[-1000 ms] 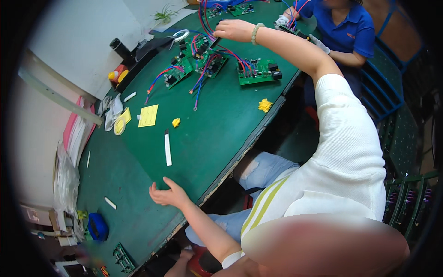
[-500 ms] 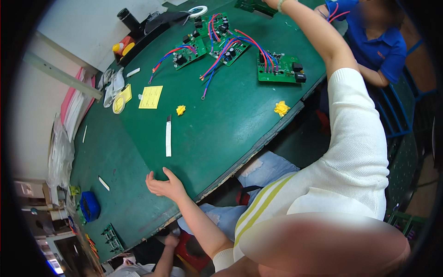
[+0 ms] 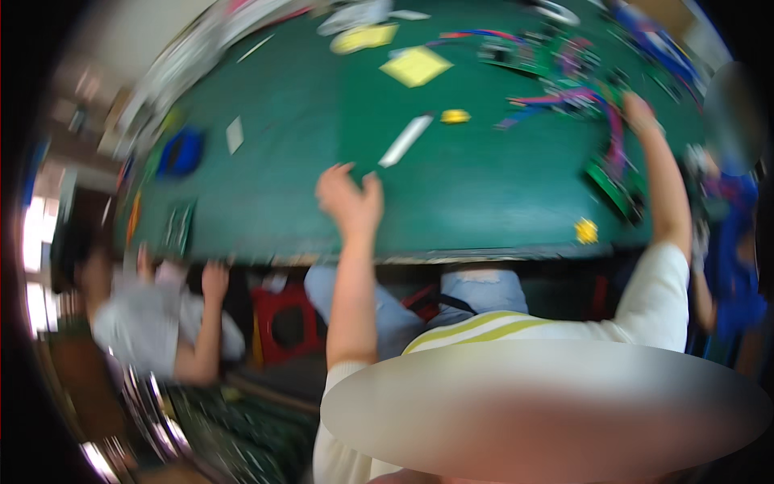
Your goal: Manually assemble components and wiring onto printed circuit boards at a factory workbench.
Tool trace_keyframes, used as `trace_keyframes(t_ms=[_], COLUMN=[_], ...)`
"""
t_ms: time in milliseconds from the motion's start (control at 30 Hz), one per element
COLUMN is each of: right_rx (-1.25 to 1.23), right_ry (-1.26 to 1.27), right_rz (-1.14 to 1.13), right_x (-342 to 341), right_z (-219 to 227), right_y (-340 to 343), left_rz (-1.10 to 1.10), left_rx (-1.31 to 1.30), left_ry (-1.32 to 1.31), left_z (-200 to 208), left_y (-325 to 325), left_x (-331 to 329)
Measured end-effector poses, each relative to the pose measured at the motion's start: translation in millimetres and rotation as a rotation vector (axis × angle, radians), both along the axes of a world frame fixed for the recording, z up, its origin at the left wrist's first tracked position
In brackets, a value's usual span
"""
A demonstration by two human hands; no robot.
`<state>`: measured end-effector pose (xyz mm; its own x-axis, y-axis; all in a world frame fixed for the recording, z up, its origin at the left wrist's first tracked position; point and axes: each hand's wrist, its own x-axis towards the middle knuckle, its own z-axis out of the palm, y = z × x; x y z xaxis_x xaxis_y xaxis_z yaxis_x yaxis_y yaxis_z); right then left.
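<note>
My left hand point(image 3: 351, 198) hovers above the near part of the green table, empty, its thumb apart from the curled fingers. Just beyond it lies a flat white strip point(image 3: 405, 142) with a dark end. On the right, my right hand point(image 3: 641, 114) reaches in among green circuit boards point(image 3: 617, 189) with red and blue wires point(image 3: 601, 98). Motion smears its fingers, so whether they grip a board or wire is not visible. A small yellow crumpled piece point(image 3: 455, 116) sits beyond the strip, and another yellow piece point(image 3: 586, 231) lies by the front edge.
Yellow paper point(image 3: 415, 66) and a white tape roll point(image 3: 556, 12) lie farther back. At left are a blue round object point(image 3: 179, 152) and a small green board point(image 3: 178, 227). One person point(image 3: 161, 323) sits at left, another in blue point(image 3: 734, 242) at right. A red stool point(image 3: 286, 317) stands below.
The view has swung, shifting the table's contents in the picture. My right hand has come from the far board to the wired boards. My left hand stays empty over the table.
</note>
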<state>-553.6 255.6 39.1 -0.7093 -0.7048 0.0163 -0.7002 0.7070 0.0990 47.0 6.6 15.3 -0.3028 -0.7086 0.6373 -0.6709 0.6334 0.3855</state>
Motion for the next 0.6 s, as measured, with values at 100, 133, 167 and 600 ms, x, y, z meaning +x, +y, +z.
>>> trace_keyframes(t_ms=[100, 133, 167, 600], right_rx=[-0.134, 0.003, 0.206, 0.018], right_ry=[-0.019, 0.025, 0.131, -0.195], right_rz=[0.355, 0.243, 0.4, 1.003], right_x=[-72.7, -107.4, -78.1, 342.2], right_z=[-23.4, -0.2, -12.6, 51.3], right_y=[47.3, 76.8, 35.8, -176.8], left_rz=[-0.048, -0.084, -0.045, -0.19], left_rx=[0.014, 0.084, 0.118, 0.007], left_ry=[0.13, 0.195, 0.153, -0.074], left_z=[0.8, 1.4, 5.5, -1.9], left_y=[10.1, 13.4, 18.3, 18.1], left_x=[-10.6, -28.5, -14.2, -0.5])
